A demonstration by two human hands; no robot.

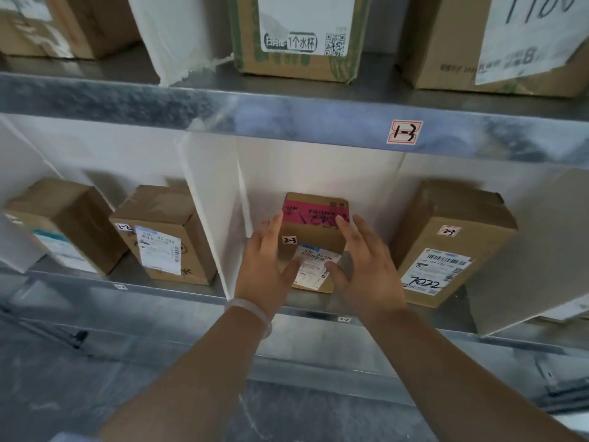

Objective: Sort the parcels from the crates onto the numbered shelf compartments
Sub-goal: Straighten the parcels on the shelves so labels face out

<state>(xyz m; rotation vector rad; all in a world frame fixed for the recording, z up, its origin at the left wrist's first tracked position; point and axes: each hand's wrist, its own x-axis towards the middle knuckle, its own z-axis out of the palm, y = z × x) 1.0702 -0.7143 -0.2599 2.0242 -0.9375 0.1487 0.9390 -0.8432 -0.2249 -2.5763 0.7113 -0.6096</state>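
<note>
A small brown parcel (pixel 314 240) with pink tape on top, a "2-3" sticker and a white shipping label stands on the middle shelf (pixel 414 317), in the compartment whose edge tag (pixel 344 319) reads 2-3. My left hand (pixel 264 266) is at its left side and my right hand (pixel 366 269) at its right. Both have fingers spread and thumbs in front of the label. I cannot tell whether they touch the box.
A larger parcel (pixel 446 250) marked 2-3 leans to the right. A white divider (pixel 210 202) bounds the compartment on the left; beyond it stand a 2-2 parcel (pixel 165 234) and another box (pixel 67 224). The upper shelf, tagged 1-3 (pixel 404 132), holds several boxes.
</note>
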